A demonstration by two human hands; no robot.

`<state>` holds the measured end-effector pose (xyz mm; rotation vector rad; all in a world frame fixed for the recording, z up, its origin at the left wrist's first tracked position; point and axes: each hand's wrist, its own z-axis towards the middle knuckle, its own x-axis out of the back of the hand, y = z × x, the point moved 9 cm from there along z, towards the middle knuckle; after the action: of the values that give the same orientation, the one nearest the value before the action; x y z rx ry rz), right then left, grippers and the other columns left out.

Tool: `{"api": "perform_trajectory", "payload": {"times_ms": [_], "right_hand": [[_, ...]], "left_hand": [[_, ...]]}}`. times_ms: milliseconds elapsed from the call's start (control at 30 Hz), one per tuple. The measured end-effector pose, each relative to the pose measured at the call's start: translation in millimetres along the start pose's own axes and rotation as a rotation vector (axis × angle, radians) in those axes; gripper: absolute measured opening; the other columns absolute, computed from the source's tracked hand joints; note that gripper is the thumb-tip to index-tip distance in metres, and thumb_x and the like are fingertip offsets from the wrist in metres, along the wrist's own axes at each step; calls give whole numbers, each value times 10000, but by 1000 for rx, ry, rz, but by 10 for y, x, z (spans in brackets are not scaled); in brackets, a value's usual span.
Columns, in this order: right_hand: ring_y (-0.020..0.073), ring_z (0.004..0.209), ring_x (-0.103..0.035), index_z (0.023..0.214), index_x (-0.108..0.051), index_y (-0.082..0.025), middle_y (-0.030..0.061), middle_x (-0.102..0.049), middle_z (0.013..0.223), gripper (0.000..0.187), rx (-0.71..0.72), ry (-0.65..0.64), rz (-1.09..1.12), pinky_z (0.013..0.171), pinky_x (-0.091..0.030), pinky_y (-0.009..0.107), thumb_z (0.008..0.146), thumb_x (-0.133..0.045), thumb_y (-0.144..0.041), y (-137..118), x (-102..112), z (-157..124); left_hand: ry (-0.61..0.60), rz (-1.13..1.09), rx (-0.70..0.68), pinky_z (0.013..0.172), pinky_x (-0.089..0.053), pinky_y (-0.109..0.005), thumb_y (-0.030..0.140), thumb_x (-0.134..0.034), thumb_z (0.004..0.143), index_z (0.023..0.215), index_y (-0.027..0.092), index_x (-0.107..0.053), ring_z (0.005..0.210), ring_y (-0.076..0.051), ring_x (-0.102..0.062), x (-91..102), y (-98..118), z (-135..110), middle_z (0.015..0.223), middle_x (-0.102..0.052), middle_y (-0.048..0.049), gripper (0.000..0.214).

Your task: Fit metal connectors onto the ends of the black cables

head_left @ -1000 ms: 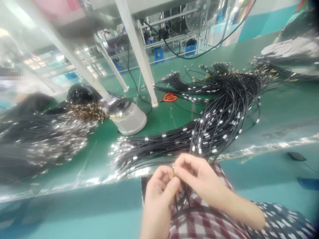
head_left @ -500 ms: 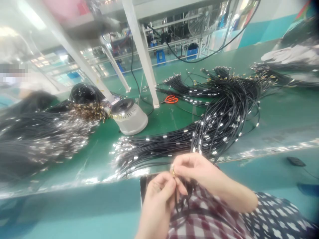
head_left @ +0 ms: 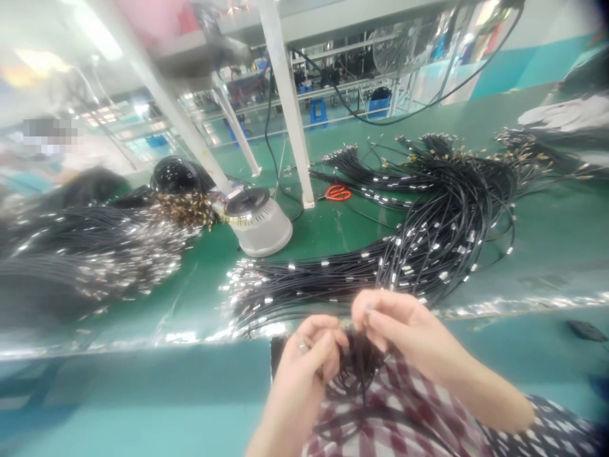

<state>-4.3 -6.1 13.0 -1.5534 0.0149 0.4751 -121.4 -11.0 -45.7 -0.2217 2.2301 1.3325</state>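
Note:
My left hand [head_left: 309, 355] is closed at the table's front edge, thumb against curled fingers; a small shiny spot shows between them, too blurred to name. To its right, my right hand [head_left: 404, 324] is closed in a pinch, with a tiny greyish thing at its fingertips that I cannot make out. The two hands are a little apart. Below and between them, a bunch of black cables [head_left: 356, 365] hangs over my lap. Just beyond my hands lies a long bundle of black cables [head_left: 309, 276] with silvery ends and white bands.
Left of centre stands a round whitish device with a dark top [head_left: 263, 233]. Orange-handled scissors [head_left: 337, 193] lie by a white post [head_left: 291, 120]. More cables [head_left: 109, 254] heap at the left, where a blurred person sits behind. White gloves [head_left: 566, 115] lie at the far right.
My hands have drawn apart, the right moving up and to the right. The gold connector seen between them earlier no longer shows clearly. The view has shifted slightly left.

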Motion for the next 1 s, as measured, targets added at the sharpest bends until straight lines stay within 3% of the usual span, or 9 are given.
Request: {"api": "perform_trajectory", "payload": {"times_ms": [133, 200, 267, 367, 433, 533, 667, 867, 1000], "right_hand": [[132, 721, -627, 863, -735, -187, 24, -683, 801, 135, -88, -366, -358, 681, -481, 216, 868, -600, -188, 128, -483, -263], [159, 812, -638, 915, -736, -201, 33, -709, 857, 145, -89, -435, -574, 734, -477, 223, 858, -604, -177, 177, -640, -346], [150, 778, -630, 874, -734, -208, 20, -712, 851, 133, -57, -375, -693, 710, -468, 213, 846, -609, -172, 110, -637, -298], [117, 671, -585, 816, -723, -216, -14, -688, 755, 130, 11, -69, -752, 635, -441, 201, 844, -603, -174, -164, -347, -49], [118, 709, -584, 876, -720, -219, -11, -691, 821, 106, 25, 54, -753, 644, -438, 206, 823, -632, -194, -273, -194, 115], [128, 713, -605, 780, -709, -177, 12, -694, 804, 76, -63, -24, -587, 637, -458, 214, 797, -636, -182, -130, -204, 296], [98, 429, -514, 675, -635, -141, -21, -569, 501, 218, -236, -7, -267, 440, -407, 207, 828, -608, -294, 188, -155, 343], [80, 426, -502, 676, -623, -124, -15, -569, 519, 324, -272, 37, -205, 449, -400, 205, 789, -671, -424, 277, -60, 383], [91, 419, -494, 675, -610, -133, -29, -546, 480, 363, -291, 29, -205, 447, -400, 220, 784, -656, -477, 355, -92, 464]], "left_hand": [[-66, 9, 31, 488, -215, -208, 216, -808, 688, 893, 121, -640, 495, -43, -357, -3, 28, 97, 720, -630, -37, 282], [-97, 19, 45, 481, -205, -214, 203, -812, 676, 897, 112, -642, 495, -46, -365, -35, 40, 133, 738, -634, -51, 294], [-123, 25, 57, 482, -208, -217, 199, -814, 668, 906, 111, -642, 502, -51, -378, -75, 40, 149, 749, -634, -57, 307], [-165, 24, 64, 494, -231, -217, 180, -819, 655, 859, 113, -636, 530, -61, -383, -154, 18, 133, 688, -567, -12, 282], [-189, 18, 64, 492, -234, -214, 172, -820, 656, 782, 113, -618, 536, -61, -358, -206, -6, 107, 637, -488, 24, 246], [-188, 9, 59, 478, -237, -202, 175, -818, 665, 733, 113, -599, 521, -52, -326, -221, -32, 69, 602, -436, 46, 239], [-155, 9, 33, 488, -330, -199, 219, -770, 738, 810, 104, -631, 526, -74, -446, -169, -8, 27, 652, -556, -7, 194], [-25, 12, 19, 611, -492, -299, 281, -672, 824, 781, 110, -626, 606, -173, -610, -65, 26, -1, 735, -660, -85, 182], [-2, 149, -52, 707, -451, -293, 334, -629, 859, 835, 111, -668, 701, -168, -560, 41, 37, 42, 767, -628, -66, 228]]}}
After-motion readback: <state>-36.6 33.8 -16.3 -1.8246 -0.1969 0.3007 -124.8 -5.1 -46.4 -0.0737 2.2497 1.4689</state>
